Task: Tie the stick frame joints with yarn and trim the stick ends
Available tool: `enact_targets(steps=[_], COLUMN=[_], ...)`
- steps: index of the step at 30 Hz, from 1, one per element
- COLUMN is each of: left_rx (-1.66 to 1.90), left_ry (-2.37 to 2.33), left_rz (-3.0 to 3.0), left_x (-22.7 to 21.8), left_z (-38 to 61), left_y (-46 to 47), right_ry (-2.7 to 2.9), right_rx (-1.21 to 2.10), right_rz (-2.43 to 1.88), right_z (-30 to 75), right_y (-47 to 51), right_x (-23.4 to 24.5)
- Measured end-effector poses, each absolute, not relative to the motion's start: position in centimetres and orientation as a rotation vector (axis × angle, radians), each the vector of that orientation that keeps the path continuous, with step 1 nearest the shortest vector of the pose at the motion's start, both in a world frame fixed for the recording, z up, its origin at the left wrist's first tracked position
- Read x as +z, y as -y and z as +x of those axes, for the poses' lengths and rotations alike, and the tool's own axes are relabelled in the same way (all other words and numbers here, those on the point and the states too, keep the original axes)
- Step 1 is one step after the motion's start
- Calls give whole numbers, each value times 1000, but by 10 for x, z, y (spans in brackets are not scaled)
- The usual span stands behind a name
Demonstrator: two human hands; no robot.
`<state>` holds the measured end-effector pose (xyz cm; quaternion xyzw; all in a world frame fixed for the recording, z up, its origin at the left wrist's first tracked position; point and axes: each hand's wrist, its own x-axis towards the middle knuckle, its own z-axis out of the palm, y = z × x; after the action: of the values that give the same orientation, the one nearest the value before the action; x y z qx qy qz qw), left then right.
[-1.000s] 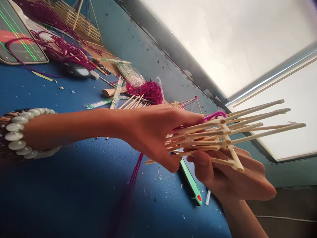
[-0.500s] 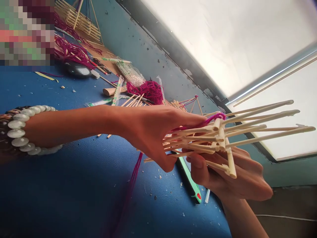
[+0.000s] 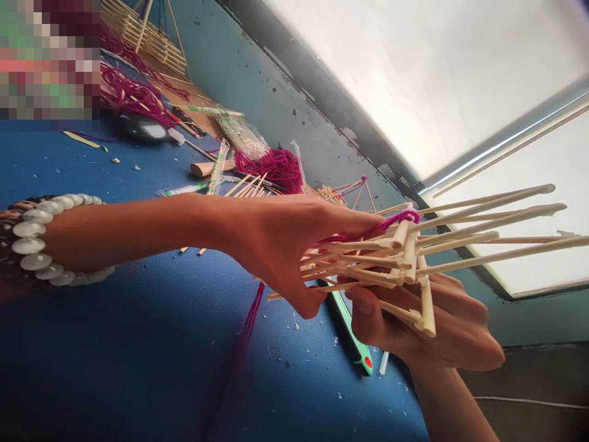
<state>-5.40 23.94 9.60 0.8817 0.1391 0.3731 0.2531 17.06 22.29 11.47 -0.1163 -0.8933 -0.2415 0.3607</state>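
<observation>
My left hand [image 3: 280, 245], a beaded bracelet [image 3: 30, 245] at its wrist, reaches in from the left and is closed round one end of a frame of thin wooden sticks [image 3: 368, 264]. From the lower right, my right hand [image 3: 427, 325] supports the same frame from below, its thumb against the lower sticks and its other fingers partly hidden behind. Several long sticks jut out to the right, with short crosspieces near the middle. Magenta yarn [image 3: 405, 216] loops over the top crosspiece, runs under my left fingers, and its strands hang below my left hand.
On the blue table [image 3: 151, 344] below lies a green cutter [image 3: 352, 328]. Farther back are a magenta yarn heap [image 3: 276, 169], wrapped glue sticks or straws, loose sticks, a black computer mouse [image 3: 145, 127] and another stick frame [image 3: 151, 46]. A wall and bright window stand behind.
The stick frame has tilted slightly, its long ends reaching a little farther right. Both hands keep the same hold.
</observation>
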Motion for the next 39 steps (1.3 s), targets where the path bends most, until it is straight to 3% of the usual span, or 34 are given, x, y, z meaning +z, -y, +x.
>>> enact_targets(steps=[14, 39], left_rx=[1060, 1234], left_ry=[-345, -508], left_rz=[2365, 2366], left_x=[97, 97], left_z=[-54, -54], left_y=[-240, -248], right_ry=[2319, 2146], right_rx=[-726, -514], right_rz=[-306, -398], right_z=[175, 154], right_y=[-222, -231], right_x=[113, 114])
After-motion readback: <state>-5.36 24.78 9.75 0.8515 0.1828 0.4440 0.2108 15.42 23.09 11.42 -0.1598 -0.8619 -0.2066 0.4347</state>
